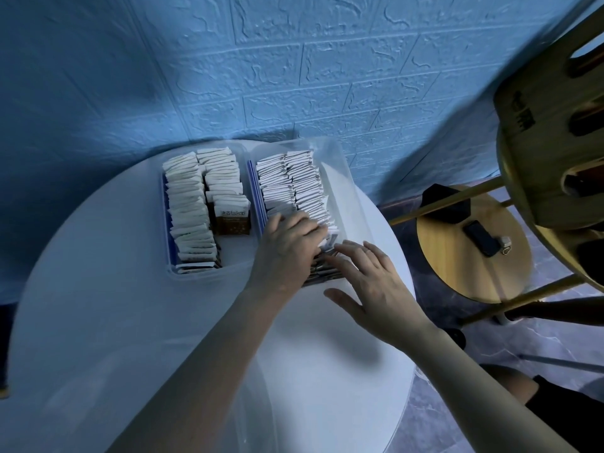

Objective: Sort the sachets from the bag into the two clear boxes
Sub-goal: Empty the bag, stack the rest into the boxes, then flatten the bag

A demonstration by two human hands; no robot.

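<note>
A: What is nearest to the camera?

B: Two bare forearms reach forward over the round white worktop (pixel 98 305). The right hand (pixel 376 286) lies flat with fingers straight and spread, the thumb apart. Its fingertips rest on the sachets at the near end of the right box (pixel 340 178). It holds nothing.

A: And the left hand?

B: The left hand (pixel 287 246) is just beside it, also over the near end of the right box. Its fingers bend down into the sachets there. I cannot tell if they pinch one or only press on them.

A: Where are the sachets?

B: All that I see are in the two clear boxes. In the right box the white sachets (pixel 294 184) stand on edge in two rows, from the hands to the far wall. The near ones under the hands look darker and less tidy.

A: And the other box?

B: The left box (pixel 192 274) stands just beside the right one, on its left. It also holds two rows of sachets (pixel 189 207). At the near end of its right row one brown and white sachet (pixel 232 217) faces the camera, with print on it.

A: What is further?

B: Behind the boxes is a blue wall (pixel 294 76) with a brick pattern. To the right of the worktop stands a round wooden stool (pixel 457 263). On it lie a small dark object (pixel 482 238) and a black thing (pixel 444 204). A yellow chair (pixel 555 142) is at the right edge.
</note>
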